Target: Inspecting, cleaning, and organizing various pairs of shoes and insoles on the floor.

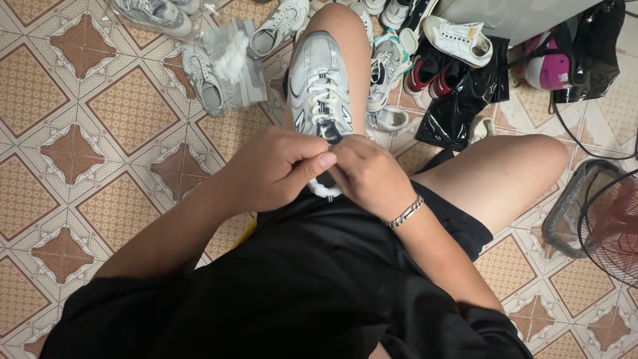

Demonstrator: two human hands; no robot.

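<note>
Fingers (324, 160) pinched on sneaker (319, 83) laces (323, 100)

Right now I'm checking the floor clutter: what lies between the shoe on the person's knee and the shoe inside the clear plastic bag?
In the head view, only bare patterned floor tile separates the silver sneaker from the bagged shoe.

— Hands (279, 169) at the laces? Bracelets?
— Two hands; one bracelet (406, 213).
— Sneakers?
— One grey sneaker (320, 86) on the knee; about ten loose on the floor (100, 113), exact count unclear.
— Otherwise?
— One pink helmet (546, 66), one fan (615, 223), one clear plastic bag (232, 63).
</note>
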